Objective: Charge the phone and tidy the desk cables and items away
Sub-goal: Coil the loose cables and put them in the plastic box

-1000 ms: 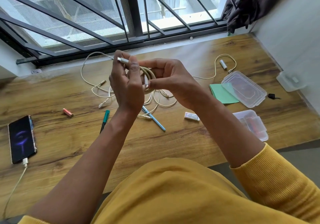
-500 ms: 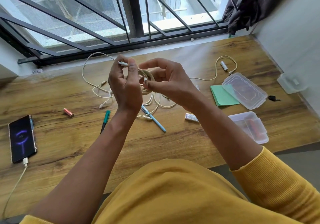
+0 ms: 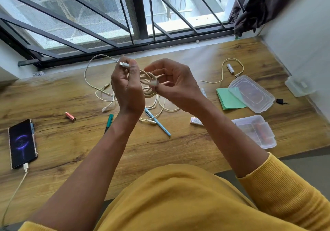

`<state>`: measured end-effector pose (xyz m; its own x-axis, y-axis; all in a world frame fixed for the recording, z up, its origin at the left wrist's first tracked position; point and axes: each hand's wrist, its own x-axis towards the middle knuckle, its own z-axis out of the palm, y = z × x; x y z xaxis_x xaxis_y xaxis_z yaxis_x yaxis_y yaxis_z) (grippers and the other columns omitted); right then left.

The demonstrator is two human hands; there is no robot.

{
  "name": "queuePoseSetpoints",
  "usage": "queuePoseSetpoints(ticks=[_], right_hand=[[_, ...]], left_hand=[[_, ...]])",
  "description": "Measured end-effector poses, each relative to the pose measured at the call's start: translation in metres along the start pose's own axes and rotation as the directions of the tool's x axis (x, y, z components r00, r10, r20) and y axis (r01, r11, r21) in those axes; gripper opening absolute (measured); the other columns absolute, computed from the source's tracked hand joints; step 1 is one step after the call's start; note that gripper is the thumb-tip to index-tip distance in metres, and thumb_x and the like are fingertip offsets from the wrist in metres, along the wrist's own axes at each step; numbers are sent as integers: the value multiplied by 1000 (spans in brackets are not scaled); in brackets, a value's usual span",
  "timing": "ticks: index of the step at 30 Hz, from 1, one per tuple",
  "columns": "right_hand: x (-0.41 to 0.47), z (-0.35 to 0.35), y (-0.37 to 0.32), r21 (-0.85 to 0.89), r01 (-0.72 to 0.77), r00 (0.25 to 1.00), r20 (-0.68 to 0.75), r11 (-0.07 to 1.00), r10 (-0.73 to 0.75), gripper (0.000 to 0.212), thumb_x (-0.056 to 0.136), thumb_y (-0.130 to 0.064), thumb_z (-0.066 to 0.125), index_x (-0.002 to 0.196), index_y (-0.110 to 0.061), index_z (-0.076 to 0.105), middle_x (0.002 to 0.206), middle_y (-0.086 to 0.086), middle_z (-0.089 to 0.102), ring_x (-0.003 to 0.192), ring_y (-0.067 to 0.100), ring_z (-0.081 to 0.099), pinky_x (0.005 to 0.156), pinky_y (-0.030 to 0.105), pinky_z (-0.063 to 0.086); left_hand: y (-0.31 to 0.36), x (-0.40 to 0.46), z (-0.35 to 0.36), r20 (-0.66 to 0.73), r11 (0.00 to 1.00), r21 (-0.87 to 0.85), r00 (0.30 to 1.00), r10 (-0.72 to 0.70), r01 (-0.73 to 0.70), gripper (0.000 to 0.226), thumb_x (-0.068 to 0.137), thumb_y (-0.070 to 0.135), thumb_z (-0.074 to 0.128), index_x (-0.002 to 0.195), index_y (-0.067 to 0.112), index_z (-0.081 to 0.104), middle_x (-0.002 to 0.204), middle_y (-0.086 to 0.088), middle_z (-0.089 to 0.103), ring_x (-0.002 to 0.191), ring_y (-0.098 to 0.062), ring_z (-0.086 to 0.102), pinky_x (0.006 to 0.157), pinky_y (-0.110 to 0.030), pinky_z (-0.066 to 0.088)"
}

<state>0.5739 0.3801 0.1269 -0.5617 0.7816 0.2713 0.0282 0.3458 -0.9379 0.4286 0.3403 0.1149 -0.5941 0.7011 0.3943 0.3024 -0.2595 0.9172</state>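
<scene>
Above the centre of the wooden worktop (image 3: 71, 94), the left hand (image 3: 127, 89) grips a coiled cream cable (image 3: 147, 86), thumb pinning one plug (image 3: 124, 64) at the top. The right hand (image 3: 175, 86) pinches the cable's other plug (image 3: 154, 83) between thumb and fingertips. At the lower left of the frame the phone (image 3: 22, 143) lies screen lit, a charging cable (image 3: 16, 191) plugged in. More loose cables (image 3: 100, 91) sprawl behind the hands
</scene>
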Motion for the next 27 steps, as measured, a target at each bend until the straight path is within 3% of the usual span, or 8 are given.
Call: queuePoseSetpoints(ticks=[4, 7, 9, 11, 14, 18, 23, 27], right_hand=[[2, -3, -1, 81, -7, 1000, 5, 997, 6, 42, 87, 19, 49, 124, 6, 64, 105, 21, 72, 86, 28, 76, 74, 44, 64], [5, -2, -2, 74, -27, 997, -66, 997, 32, 22, 99, 1, 64, 119, 5, 69, 97, 17, 74, 80, 22, 75, 69, 37, 63], [7, 0, -3, 37, -22, 995, -98, 999, 25, 18, 93, -8, 78, 108, 1, 74, 91, 13, 77, 79, 22, 76, 70, 38, 64], [9, 1, -3, -14, -24, 991, -132, 1000, 22, 16, 86, -11, 85, 98, -3, 77, 84, 6, 77, 76, 19, 76, 68, 36, 63], [11, 1, -2, -109, -31, 984, -178, 994, 11, 9, 84, -13, 85, 88, -9, 77, 78, -1, 76, 69, 12, 74, 64, 31, 60], [9, 2, -2, -88, -56, 980, -197, 995, 38, 8, 87, -10, 82, 89, -7, 75, 79, 1, 77, 71, 16, 76, 67, 41, 65], [7, 6, -7, -25, -75, 977, -204, 997, 69, 7, 94, -8, 76, 94, -3, 71, 82, 8, 75, 73, 22, 77, 64, 45, 65], [5, 7, -9, 63, -131, 961, -235, 989, 143, 9, 99, -10, 70, 100, -3, 65, 82, 12, 75, 72, 27, 77, 64, 47, 64]], left_hand=[[4, 0, 0, 7, 1000, -29, 1000, 0, 0, 27, 106, 19, 47, 80, 23, 50, 69, 4, 47, 63, -27, 43, 56, -44, 35], [3, -3, 1, 74, 1000, -19, 997, 8, -6, 25, 107, 20, 47, 82, 20, 52, 69, -2, 47, 60, -28, 41, 54, -44, 34], [2, -5, 2, 118, 1000, 7, 993, 14, -15, 27, 108, 24, 48, 84, 12, 53, 67, -8, 45, 57, -28, 41, 52, -46, 35], [4, -8, 3, 135, 998, 59, 991, 26, -34, 27, 107, 22, 48, 84, 10, 53, 65, 0, 45, 58, -20, 43, 55, -41, 36], [8, -11, 5, 128, 985, 162, 991, 46, -67, 26, 107, 16, 50, 81, 15, 52, 63, 11, 44, 59, -3, 43, 59, -28, 33], [10, -12, 5, 126, 976, 202, 990, 58, -83, 28, 108, 13, 53, 80, 16, 52, 62, 12, 46, 58, -1, 48, 58, -17, 31], [14, -12, 6, 118, 975, 206, 991, 63, -86, 26, 110, 19, 54, 84, 17, 54, 64, 13, 51, 60, 1, 53, 59, -14, 37], [14, -9, 2, 135, 964, 236, 987, 92, -122, 29, 110, 31, 55, 85, 16, 57, 70, 11, 57, 65, -1, 56, 63, -23, 42]])
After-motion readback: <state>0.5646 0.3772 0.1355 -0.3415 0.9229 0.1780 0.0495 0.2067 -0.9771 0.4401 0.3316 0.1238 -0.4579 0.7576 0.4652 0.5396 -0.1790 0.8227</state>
